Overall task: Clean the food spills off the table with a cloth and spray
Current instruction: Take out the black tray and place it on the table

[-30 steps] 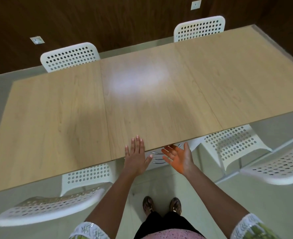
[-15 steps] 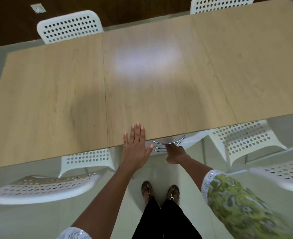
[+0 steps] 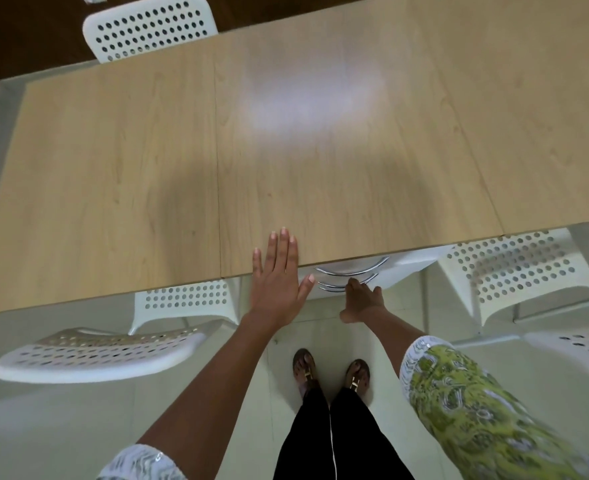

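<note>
Tabletop: the long light-wood laminate tabletop (image 3: 320, 150) is stretching across the upper view in joined panels; a pale glare is sitting on the middle panel, and no food spill is showing plainly on it.
Cloth and spray: neither is appearing anywhere in view, so where they are cannot be told.
Left hand: the left hand (image 3: 277, 275) is lying flat at the near edge of the tabletop, fingers straight and together, thumb spread off the edge, grip loose and holding nothing.
Right hand: the right hand (image 3: 362, 299) is reaching below the near edge, its fingertips at the curved chrome handles (image 3: 350, 273) of a white unit tucked under the tabletop; whether the grip is closing on a handle cannot be told.
Step in hand: judging by this, the person is fetching supplies rather than wiping, so the cleaning itself is not yet begun.
Next move: it probably calls for hooking a handle and drawing it outward, with the left hand steadying against the edge.
Surroundings: white perforated plastic chairs (image 3: 151, 27) are standing at the far and near sides, and sandalled feet (image 3: 331, 372) are planted on the pale tiled floor (image 3: 61, 427).
</note>
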